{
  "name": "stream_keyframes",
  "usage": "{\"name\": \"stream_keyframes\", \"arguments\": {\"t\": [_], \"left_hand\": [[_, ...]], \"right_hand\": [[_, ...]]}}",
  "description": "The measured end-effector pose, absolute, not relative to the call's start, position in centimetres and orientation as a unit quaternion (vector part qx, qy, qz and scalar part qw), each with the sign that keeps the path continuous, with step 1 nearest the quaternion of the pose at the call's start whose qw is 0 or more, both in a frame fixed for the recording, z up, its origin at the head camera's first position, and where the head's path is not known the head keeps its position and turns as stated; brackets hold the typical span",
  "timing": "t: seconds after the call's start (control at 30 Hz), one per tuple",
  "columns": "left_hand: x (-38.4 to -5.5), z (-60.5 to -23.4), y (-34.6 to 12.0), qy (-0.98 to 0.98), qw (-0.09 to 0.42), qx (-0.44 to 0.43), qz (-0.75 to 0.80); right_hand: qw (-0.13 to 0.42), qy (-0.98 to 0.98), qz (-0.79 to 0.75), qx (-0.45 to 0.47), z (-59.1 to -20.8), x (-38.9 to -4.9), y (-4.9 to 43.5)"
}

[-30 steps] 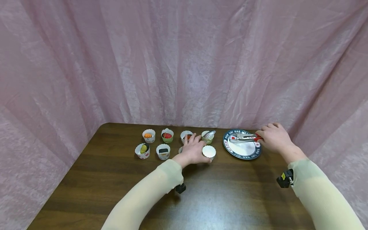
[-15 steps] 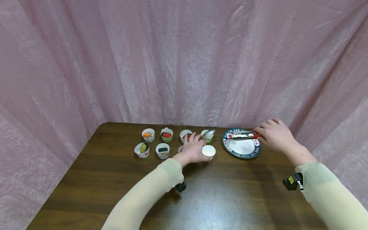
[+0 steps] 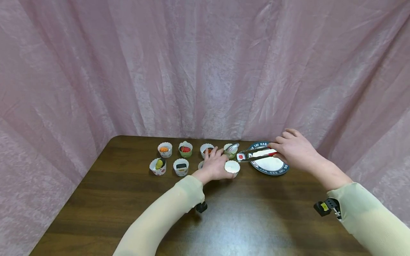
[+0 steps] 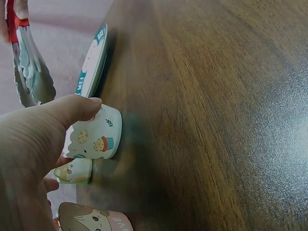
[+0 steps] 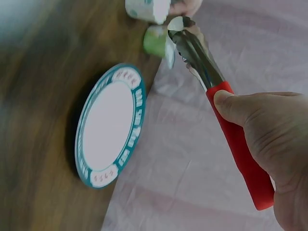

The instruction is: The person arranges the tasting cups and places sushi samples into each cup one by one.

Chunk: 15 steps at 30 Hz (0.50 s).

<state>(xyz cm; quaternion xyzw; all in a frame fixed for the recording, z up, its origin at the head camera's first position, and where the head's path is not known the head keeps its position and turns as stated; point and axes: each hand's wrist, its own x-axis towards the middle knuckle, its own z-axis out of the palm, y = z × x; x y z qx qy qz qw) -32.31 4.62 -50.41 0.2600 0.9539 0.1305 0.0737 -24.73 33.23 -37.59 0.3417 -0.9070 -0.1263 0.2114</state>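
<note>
My right hand (image 3: 293, 147) grips red-handled metal tongs (image 5: 197, 57). Their tips hold a small sushi roll (image 3: 240, 156), white with a red centre and dark edge, above and just right of a white paper baking cup (image 3: 232, 168). My left hand (image 3: 214, 168) holds that cup upright on the table, with the thumb (image 4: 84, 108) on its printed side in the left wrist view. To the right lies a round plate (image 3: 270, 172) with a blue lettered rim and a bare white middle. The left hand partly hides the cups behind and beside it.
Several baking cups with food pieces stand in two rows: orange (image 3: 164, 149), red (image 3: 185, 149), yellow (image 3: 159, 164) and black-banded (image 3: 181, 166). A green cup (image 3: 230, 155) holding a silvery piece stands behind the held cup. Pink curtain (image 3: 205, 71) hangs behind the wooden table (image 3: 134, 199).
My right hand has carried the tongs and sushi roll leftward from over the plate to beside the white baking cup. My left hand keeps its hold on the cup.
</note>
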Motion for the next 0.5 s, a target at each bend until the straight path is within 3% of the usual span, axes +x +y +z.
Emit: {"name": "stream_keyframes", "arguments": {"t": [0.5], "left_hand": [[-32.9, -50.8, 4.8, 0.953, 0.081, 0.258, 0.138]], "right_hand": [[0.201, -0.884, -0.161, 0.39, -38.4, -25.3, 30.0]]}}
